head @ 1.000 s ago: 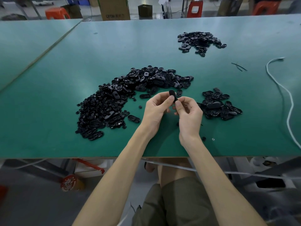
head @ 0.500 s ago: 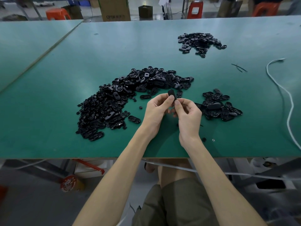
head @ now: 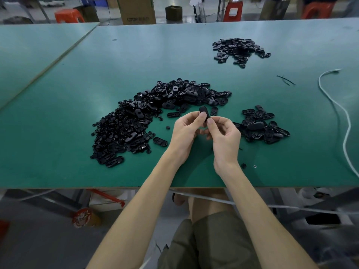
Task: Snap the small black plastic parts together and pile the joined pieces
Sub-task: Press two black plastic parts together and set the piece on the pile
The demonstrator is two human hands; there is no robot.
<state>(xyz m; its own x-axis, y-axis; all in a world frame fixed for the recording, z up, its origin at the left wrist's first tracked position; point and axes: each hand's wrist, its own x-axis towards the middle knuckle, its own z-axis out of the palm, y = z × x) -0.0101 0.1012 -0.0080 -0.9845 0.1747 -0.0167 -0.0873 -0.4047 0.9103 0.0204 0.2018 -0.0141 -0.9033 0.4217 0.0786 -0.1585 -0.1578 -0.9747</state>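
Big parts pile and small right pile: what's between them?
Head view: left hand and right hand pinching one black part; a loose part just beyond.

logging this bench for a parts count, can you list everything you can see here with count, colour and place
tables: two, green, side by side
big heap: one, black parts, left of the hands
near pile: one, black, right of the hands
far pile: one, black, far right of table
cord: one, white, table's right edge
boxes: several, brown, floor beyond table
stools: three, orange, floor beyond table
piece: one, black, oval, pinched by both hands
left hand: one, pinches the piece
right hand: one, pinches the piece
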